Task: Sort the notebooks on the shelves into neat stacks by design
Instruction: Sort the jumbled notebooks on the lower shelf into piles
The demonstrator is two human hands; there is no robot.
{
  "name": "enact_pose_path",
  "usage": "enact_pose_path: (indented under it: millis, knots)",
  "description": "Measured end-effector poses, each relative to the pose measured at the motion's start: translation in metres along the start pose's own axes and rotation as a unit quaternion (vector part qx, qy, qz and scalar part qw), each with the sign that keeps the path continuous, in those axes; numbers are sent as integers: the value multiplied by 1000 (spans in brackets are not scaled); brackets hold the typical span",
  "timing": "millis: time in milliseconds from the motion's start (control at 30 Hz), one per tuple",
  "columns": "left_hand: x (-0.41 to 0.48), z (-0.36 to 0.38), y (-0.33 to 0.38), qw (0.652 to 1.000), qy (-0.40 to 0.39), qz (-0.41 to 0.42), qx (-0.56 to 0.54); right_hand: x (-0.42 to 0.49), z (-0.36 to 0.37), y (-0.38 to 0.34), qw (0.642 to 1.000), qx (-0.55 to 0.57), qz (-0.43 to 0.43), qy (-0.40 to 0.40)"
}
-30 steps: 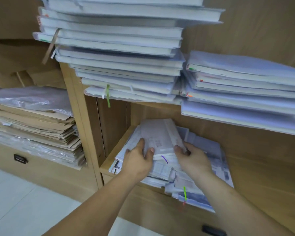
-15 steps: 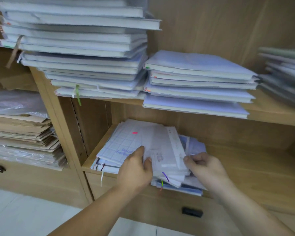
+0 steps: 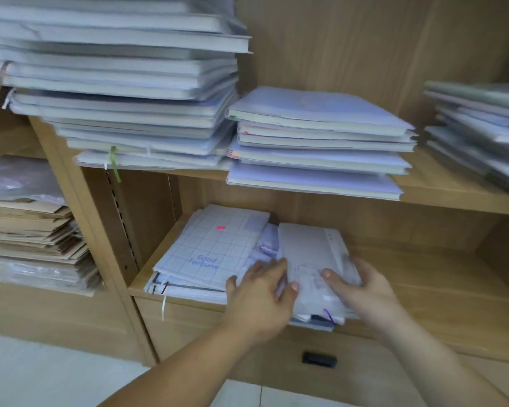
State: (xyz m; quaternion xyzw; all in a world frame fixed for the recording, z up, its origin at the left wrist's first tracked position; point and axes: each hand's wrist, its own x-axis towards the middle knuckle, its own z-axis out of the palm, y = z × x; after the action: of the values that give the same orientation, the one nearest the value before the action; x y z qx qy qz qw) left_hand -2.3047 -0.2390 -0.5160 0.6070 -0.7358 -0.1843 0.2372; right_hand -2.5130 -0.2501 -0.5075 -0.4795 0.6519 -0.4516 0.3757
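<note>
- Kraft envelopes (image 3: 27, 230): well left of the grid notebook (image 3: 212, 248), beyond the upright; matte brown paper, ragged edges, crinkled plastic film on top.
- Grid notebook: left end of the lower shelf (image 3: 438, 289); flat, glossy squared cover with a pink tag, far more exposed than half a second ago.
- Left hand (image 3: 262, 292): just right of the grid notebook; grip open, straight fingers pressing down at the left edge of the white notebook (image 3: 309, 251).
- White notebook: slid rightward off the grid notebook, so the two designs are parting into separate stacks; thin, pale, slippery wrapper.
- Right hand (image 3: 362, 286): furthest right of the grid notebook; grip closed on the white notebook's right edge, thumb on top.
</note>
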Motion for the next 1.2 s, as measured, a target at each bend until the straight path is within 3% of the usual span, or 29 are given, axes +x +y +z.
enact_pose_path:
  millis: [100, 200, 267, 333, 533, 767, 967, 1067, 1200]
  knots:
    - [9, -10, -24, 995, 81, -50, -31, 0, -1, 2, 1000, -17, 1, -11]
    - [9, -19, -33, 989, 96, -89, -67, -4, -1, 2, 1000, -12, -9, -8]
    - [4, -23, -17, 972, 82, -121, -182, -4, -2, 2, 1000, -12, -11, -5]
    - [1, -17, 0, 965, 56, -117, -229, -5, -4, 3, 1000, -7, -3, -4]
    - [-8, 9, 22, 981, -55, -119, -144, -11, -8, 5, 999, -3, 12, -39]
    - [-11, 11, 34, 977, -15, -103, -187, -17, -17, 4, 995, -19, 55, -82]
    - [-14, -2, 34, 924, 4, -184, -336, -28, -16, -13, 991, -98, -25, -82]
    - [-21, -13, 37, 905, 16, -177, -387, -34, -15, -21, 990, -96, -48, -87]
    - [-22, -26, 34, 906, 29, -159, -392, -31, -8, -27, 987, -111, -59, -102]
